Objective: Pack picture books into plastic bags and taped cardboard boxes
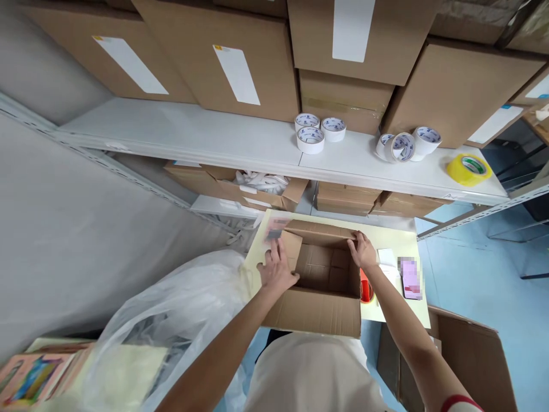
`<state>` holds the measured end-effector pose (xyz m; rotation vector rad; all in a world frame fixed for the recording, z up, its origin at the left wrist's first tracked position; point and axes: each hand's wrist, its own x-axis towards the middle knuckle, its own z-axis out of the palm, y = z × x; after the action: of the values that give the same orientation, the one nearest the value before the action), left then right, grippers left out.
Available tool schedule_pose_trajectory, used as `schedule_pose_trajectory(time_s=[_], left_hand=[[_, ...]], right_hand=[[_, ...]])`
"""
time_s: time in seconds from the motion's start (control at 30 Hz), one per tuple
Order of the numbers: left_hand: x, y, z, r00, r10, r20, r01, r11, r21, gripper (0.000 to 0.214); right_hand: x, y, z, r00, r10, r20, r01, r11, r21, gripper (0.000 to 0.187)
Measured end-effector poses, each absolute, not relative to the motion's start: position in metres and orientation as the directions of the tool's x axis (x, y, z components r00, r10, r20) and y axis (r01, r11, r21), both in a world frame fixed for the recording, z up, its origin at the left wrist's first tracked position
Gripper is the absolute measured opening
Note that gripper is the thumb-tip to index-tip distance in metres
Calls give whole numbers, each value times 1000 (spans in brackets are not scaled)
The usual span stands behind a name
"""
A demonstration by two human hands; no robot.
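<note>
An open cardboard box (317, 312) stands on a small pale yellow table (401, 237) in front of me. My left hand (277, 269) lies with fingers stretched out on the box's left flap, pressing it. My right hand (362, 250) is closed over the box's far right flap edge, fingers curled on it. The box's inside looks bare. A red tape dispenser (366, 290) sits just right of the box, partly hidden by my right forearm.
A phone (410, 278) and white slips lie on the table's right. White tape rolls (310, 139) and a yellow roll (468, 169) sit on the white shelf (193, 134) under stacked cartons. A large clear plastic bag (171, 320) bulges at left; another open carton (472, 355) stands at lower right.
</note>
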<state>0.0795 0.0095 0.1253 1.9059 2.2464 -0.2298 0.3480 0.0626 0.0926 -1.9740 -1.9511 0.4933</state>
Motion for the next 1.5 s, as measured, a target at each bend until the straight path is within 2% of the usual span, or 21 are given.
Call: schedule_pose_trajectory(time_s=[0.1,0.23,0.43,0.57,0.67,0.77,0.83,0.93,1.03,1.13,1.27,1.37,1.43,1.5], left_hand=[[91,13,118,-106,965,-241,993,116,29,133],[106,23,115,-11,973,-232,994,36,101,102],[65,19,164,111,987,-117,967,-80,240,97],[13,13,193,112,993,28,974,-116,197,82],[-17,6,179,117,993,21,971,-119,207,66],[-31,-3,138,204,971,-123,903,-138,407,54],[-31,-9,107,258,944,-207,790,-83,608,56],[-20,-18,68,313,931,-188,510,3,860,58],[-12,-25,46,314,925,-213,225,145,963,61],[-16,-28,33,285,926,-249,74,237,969,62],[-34,-25,26,248,936,-250,81,237,968,55],[-49,-9,26,131,952,-276,230,241,943,45],[-60,11,25,-11,952,-305,418,281,864,37],[-70,36,22,-107,934,-340,499,346,795,34]], right_hand=[[344,61,97,10,1000,-20,910,-18,-415,44],[341,60,100,18,1000,-16,937,-22,-349,47],[342,59,97,35,999,24,951,-26,-308,50],[343,57,101,22,1000,7,966,-19,-258,57],[339,48,119,42,999,-11,980,-44,-193,72],[314,23,149,-5,999,-41,986,-2,-167,88],[278,-2,169,-158,983,-92,966,135,-219,92],[206,-36,184,-412,889,-200,877,327,-353,98],[142,-55,180,-510,797,-323,844,389,-370,105],[114,-58,167,-448,807,-385,888,351,-298,99],[113,-55,155,-412,834,-366,907,336,-255,89],[114,-52,154,-388,854,-346,915,313,-254,75],[113,-51,154,-366,867,-337,923,292,-251,69],[112,-50,153,-360,873,-329,925,289,-246,65]])
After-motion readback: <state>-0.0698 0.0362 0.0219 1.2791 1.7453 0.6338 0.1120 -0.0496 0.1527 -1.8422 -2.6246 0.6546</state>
